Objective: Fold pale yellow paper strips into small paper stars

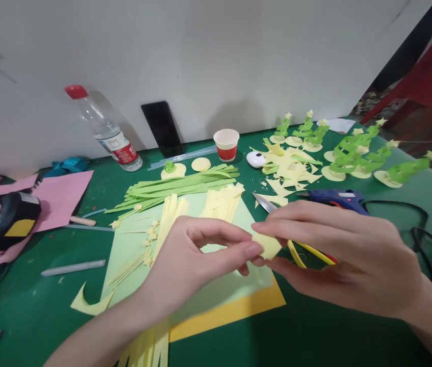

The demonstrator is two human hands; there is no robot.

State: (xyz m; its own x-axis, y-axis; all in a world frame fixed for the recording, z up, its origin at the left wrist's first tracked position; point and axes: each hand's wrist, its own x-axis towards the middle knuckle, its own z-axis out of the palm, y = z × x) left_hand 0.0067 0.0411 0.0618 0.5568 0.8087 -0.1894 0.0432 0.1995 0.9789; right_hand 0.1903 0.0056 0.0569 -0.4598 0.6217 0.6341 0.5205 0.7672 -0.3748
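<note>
My left hand [196,255] and my right hand [338,255] meet over the middle of the green table [47,316]. Both pinch one small pale yellow paper piece [267,245] between thumb and fingers. Under my right hand lie scissors [273,206] with yellow handles. A light green sheet [131,244] on a yellow sheet [231,311] lies beneath my hands. Pale yellow paper strips [221,201] and green strips [177,187] lie just beyond them.
A blue glue gun [334,199] with its cable lies at the right. Green paper trees [357,153] and yellow scraps [288,168] stand behind it. At the back are a water bottle [104,130], a phone [162,127], a paper cup [226,144]. Pink paper [58,196] lies left.
</note>
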